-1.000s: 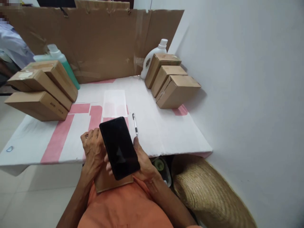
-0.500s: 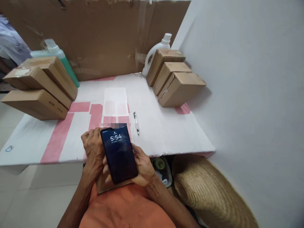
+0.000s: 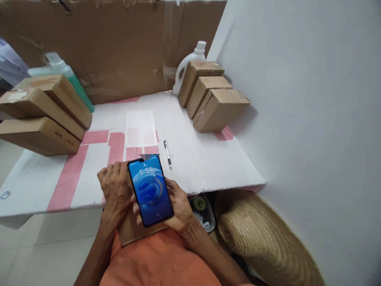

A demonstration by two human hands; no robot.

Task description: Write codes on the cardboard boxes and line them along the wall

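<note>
A smartphone (image 3: pixel 151 194) lies across the palm of my right hand (image 3: pixel 180 208), thumb on its right edge and fingertips showing on its left. Its lit blue lock screen reads 5:54. Under the phone, a flat brown cardboard box (image 3: pixel 131 230) leans between the table edge and my orange shirt; the phone and hands cover most of it. My left hand (image 3: pixel 114 184) is closed over the upper left side of this box, its fingers bent and their tips partly hidden. A black-and-clear pen (image 3: pixel 168 155) lies on the table just beyond the phone.
A pale sheet (image 3: pixel 141 129) lies on the white and pink table cover (image 3: pixel 193 159). Brown boxes stand left (image 3: pixel 56 131) and right (image 3: pixel 222 109), with a green bottle (image 3: pixel 74 81) and white jug (image 3: pixel 187 65) behind. A straw hat (image 3: pixel 256 230) is at lower right.
The phone's screen has gone from dim and dark to bright blue. The view has shifted slightly, so the table things sit further left. Both hands keep their holds.
</note>
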